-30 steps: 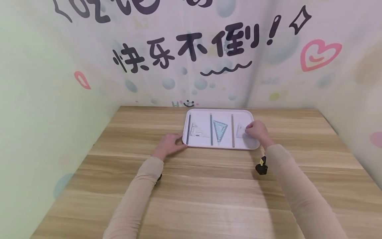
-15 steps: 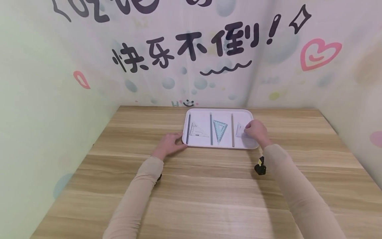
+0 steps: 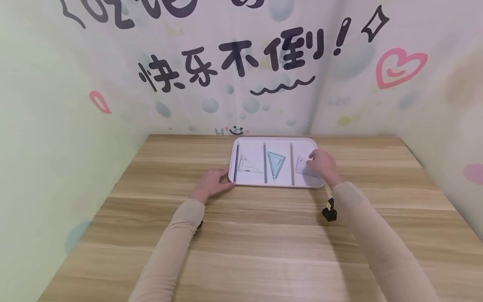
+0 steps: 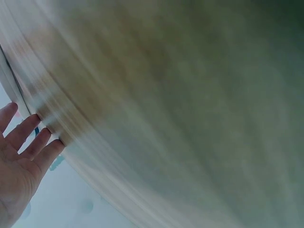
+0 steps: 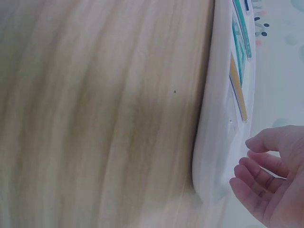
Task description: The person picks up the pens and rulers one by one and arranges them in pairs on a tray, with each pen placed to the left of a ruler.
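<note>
A white tray (image 3: 250,146) lies at the table's far edge. On it are a clear set square (image 3: 249,165) at left, a blue set square (image 3: 276,164) in the middle and another clear set square (image 3: 302,165) at right. Slender pencil-like sticks lie between them: dark (image 3: 236,163), blue-grey (image 3: 265,163) and tan (image 3: 292,167). My left hand (image 3: 212,183) touches the tray's left end with extended fingers. My right hand (image 3: 323,164) hovers at the right end, beside the right set square. In the right wrist view its thumb and loosely bent fingers stand apart, holding nothing visible.
The wooden table (image 3: 249,243) meets a printed wall cloth (image 3: 211,75) just behind the tray. A small black object with a yellow mark (image 3: 330,213) shows beside the right sleeve (image 3: 377,235). A pale wall (image 3: 56,147) rises at left.
The right hand's fingertips have parted and let go of the right set square, which stays on the tray. The left hand keeps its place. The head view has shifted slightly.
</note>
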`<act>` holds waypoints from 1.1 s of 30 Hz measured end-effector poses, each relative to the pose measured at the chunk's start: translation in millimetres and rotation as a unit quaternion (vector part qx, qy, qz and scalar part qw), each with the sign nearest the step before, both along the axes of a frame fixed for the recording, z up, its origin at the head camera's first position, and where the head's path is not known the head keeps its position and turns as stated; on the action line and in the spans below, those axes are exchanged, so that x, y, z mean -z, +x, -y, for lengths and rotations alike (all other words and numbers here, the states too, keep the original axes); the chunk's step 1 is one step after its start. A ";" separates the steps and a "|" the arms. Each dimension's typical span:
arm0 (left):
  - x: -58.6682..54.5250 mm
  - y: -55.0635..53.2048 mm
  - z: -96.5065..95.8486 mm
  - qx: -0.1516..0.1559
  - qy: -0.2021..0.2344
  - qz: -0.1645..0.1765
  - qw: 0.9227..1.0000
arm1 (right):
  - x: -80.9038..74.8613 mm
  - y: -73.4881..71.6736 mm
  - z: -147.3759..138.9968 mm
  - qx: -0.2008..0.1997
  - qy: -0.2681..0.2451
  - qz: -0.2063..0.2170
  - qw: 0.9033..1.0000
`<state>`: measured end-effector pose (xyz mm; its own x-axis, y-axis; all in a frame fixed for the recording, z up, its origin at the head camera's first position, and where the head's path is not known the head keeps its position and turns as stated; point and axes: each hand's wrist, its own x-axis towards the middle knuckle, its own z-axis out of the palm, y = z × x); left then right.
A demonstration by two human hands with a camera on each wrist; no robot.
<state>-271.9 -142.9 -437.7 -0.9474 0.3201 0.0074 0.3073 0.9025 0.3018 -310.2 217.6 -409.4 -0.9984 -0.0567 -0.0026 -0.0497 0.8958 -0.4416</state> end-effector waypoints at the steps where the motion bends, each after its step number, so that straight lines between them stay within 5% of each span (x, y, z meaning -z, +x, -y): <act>1: -0.2 0.1 -0.2 0.001 0.002 -0.001 1.000 | -1.4 0.7 -0.3 -0.001 0.001 -0.004 1.000; 18: -3.4 3.6 -0.8 0.014 -0.008 -0.013 1.000 | -7.2 18.2 6.3 -0.016 -0.020 -0.015 1.000; 33: -7.9 5.5 -1.8 0.008 0.000 0.000 1.000 | -10.5 36.7 6.3 -0.040 -0.001 -0.100 0.994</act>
